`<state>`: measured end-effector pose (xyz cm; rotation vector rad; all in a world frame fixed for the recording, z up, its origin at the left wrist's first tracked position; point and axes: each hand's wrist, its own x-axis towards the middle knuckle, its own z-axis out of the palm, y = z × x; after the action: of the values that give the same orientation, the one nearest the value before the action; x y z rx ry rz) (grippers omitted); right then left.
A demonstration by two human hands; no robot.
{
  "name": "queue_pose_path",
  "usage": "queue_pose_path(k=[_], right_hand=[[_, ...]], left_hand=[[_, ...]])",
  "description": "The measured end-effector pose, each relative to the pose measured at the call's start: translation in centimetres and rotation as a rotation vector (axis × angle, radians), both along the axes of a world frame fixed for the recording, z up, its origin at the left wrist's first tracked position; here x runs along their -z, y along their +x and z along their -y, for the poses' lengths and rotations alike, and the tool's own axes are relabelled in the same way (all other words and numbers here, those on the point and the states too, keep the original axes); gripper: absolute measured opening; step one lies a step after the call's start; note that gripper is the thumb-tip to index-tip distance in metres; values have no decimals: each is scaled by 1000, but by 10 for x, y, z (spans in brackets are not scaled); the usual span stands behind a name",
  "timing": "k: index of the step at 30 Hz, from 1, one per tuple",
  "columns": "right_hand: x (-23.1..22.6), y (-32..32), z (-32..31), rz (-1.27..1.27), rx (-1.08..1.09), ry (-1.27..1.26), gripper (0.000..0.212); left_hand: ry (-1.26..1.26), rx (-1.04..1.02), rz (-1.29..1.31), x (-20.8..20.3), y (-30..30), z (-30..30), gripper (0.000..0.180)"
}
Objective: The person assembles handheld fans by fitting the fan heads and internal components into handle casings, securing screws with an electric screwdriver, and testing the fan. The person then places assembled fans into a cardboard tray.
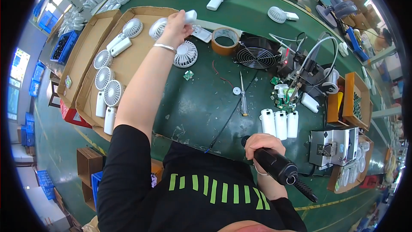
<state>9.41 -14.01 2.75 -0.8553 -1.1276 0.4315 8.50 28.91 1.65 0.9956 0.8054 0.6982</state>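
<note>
My left hand [175,30] is stretched far forward over the right rim of a cardboard tray [146,15]. Its fingers are closed on a small white handheld fan [158,29], whose round head shows left of the hand and whose handle end sticks out on the right. Just below lies another white fan [186,54] on the green bench. Near the bench's front edge my right hand [265,144] is wrapped round a black electric screwdriver [277,165] with a coiled cord. Several white fans, such as one fan [113,93], lie inside the tray.
Beyond the hands are a tape roll [225,41], a black grille fan [256,56] and a wired soldering machine [302,68]. A screwdriver [243,99] lies mid-bench. White handle shells [280,124], a metal fixture [332,146] and a wooden parts box [356,99] stand on the right.
</note>
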Motion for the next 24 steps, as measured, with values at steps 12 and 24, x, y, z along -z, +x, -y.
queue_pose_path(k=[12, 24], right_hand=[[2, 10, 2, -33, -9, -13, 12], [-1, 8, 0, 33, -3, -31, 12]], left_hand=[[-52, 240, 428, -46, -93, 173, 78], [-92, 598, 264, 8, -110, 257, 61]])
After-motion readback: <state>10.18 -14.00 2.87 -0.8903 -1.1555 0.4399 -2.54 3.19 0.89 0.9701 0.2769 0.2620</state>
